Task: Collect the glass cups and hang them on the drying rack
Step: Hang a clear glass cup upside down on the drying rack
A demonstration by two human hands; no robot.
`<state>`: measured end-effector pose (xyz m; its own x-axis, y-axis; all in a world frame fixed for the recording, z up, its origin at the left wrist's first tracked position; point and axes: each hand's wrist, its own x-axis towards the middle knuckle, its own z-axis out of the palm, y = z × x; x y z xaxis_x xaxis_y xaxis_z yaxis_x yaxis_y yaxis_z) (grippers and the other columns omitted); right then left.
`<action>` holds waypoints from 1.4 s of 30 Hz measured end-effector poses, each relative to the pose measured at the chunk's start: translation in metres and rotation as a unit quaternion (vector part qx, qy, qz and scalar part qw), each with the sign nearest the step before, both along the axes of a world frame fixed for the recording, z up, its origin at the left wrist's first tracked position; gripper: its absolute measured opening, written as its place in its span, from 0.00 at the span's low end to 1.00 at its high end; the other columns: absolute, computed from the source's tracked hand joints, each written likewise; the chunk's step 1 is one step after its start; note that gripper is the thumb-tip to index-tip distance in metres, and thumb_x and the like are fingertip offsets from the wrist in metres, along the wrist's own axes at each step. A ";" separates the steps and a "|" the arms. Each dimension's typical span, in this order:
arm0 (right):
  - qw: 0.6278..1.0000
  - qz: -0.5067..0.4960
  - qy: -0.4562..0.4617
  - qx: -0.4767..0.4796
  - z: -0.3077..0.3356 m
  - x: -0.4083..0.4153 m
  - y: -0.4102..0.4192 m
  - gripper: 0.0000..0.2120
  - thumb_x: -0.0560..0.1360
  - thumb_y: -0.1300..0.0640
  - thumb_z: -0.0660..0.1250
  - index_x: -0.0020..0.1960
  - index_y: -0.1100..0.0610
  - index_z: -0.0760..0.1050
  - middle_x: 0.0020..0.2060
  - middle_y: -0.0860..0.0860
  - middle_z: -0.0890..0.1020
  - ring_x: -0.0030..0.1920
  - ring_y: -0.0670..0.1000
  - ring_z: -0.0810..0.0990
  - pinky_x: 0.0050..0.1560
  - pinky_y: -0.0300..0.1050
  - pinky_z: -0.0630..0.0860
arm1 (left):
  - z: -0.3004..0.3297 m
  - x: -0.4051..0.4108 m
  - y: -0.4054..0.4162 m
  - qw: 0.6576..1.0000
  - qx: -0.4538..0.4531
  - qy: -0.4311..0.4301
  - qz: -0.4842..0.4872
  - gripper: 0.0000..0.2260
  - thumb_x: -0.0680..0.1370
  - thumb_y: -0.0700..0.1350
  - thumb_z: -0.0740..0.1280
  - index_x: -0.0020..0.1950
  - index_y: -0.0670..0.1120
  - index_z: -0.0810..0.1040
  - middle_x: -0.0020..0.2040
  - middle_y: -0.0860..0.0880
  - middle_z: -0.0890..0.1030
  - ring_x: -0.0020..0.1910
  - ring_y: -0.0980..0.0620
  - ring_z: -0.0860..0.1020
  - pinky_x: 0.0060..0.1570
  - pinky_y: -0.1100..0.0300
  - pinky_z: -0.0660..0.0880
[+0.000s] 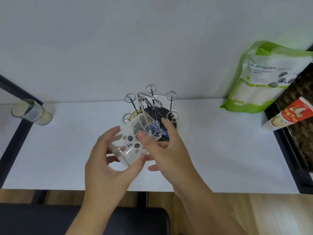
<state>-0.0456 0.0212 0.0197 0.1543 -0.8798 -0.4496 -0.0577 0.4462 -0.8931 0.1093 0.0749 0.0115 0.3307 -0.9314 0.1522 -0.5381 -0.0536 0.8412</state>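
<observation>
A metal drying rack (171, 99) with ring-tipped prongs stands on a round tray at the back middle of the white table. In front of it my left hand (105, 165) grips a clear glass cup with a panda print (128, 148), tilted on its side. My right hand (171, 150) holds a second clear glass cup (144, 123), upside down over a front prong of the rack, its base by my thumb. Another glass cup (30, 111) stands at the table's far left by a dark frame.
A green and white pouch (264, 77) leans on the wall at the right. Beside it lies a red and white box (291, 114) against a dark woven basket (301, 129). The white table (220, 150) ends at a front edge above a black chair.
</observation>
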 end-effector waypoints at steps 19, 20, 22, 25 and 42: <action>0.996 0.071 0.028 -0.041 -0.026 -0.015 -0.022 0.20 0.86 0.36 0.55 0.78 0.26 0.61 0.48 0.47 0.89 0.39 0.48 0.90 0.35 0.38 0.83 | 0.042 -0.002 -0.063 0.935 0.138 -0.299 -0.134 0.45 0.67 0.71 0.70 0.84 0.65 0.61 0.56 0.58 0.77 0.47 0.56 0.78 0.42 0.65 0.70; 0.997 0.072 0.027 -0.021 -0.031 -0.015 -0.026 0.22 0.86 0.36 0.54 0.80 0.28 0.60 0.47 0.48 0.89 0.39 0.50 0.90 0.36 0.41 0.84 | 0.039 -0.004 -0.068 0.933 0.141 -0.302 -0.135 0.44 0.67 0.70 0.71 0.83 0.63 0.64 0.57 0.57 0.79 0.49 0.55 0.78 0.43 0.61 0.72; 0.997 0.075 0.022 0.016 -0.040 -0.014 -0.034 0.24 0.86 0.35 0.52 0.82 0.33 0.60 0.43 0.51 0.90 0.38 0.53 0.91 0.36 0.44 0.86 | 0.031 -0.009 -0.076 0.933 0.146 -0.300 -0.135 0.40 0.67 0.69 0.71 0.78 0.60 0.70 0.57 0.56 0.81 0.53 0.52 0.80 0.47 0.56 0.77; 0.996 0.072 0.001 0.061 -0.051 -0.013 -0.042 0.22 0.88 0.37 0.50 0.80 0.38 0.64 0.39 0.49 0.90 0.38 0.55 0.91 0.36 0.47 0.85 | 0.017 -0.012 -0.087 0.929 0.159 -0.306 -0.135 0.36 0.68 0.66 0.75 0.74 0.58 0.72 0.56 0.55 0.83 0.52 0.50 0.81 0.47 0.55 0.78; 0.980 0.094 -0.006 0.175 -0.057 -0.009 -0.048 0.28 0.87 0.35 0.47 0.56 0.49 0.81 0.50 0.56 0.90 0.42 0.59 0.92 0.37 0.48 0.85 | -0.016 -0.005 -0.094 0.933 0.136 -0.299 -0.147 0.41 0.68 0.69 0.78 0.78 0.58 0.73 0.65 0.57 0.84 0.58 0.53 0.83 0.46 0.63 0.69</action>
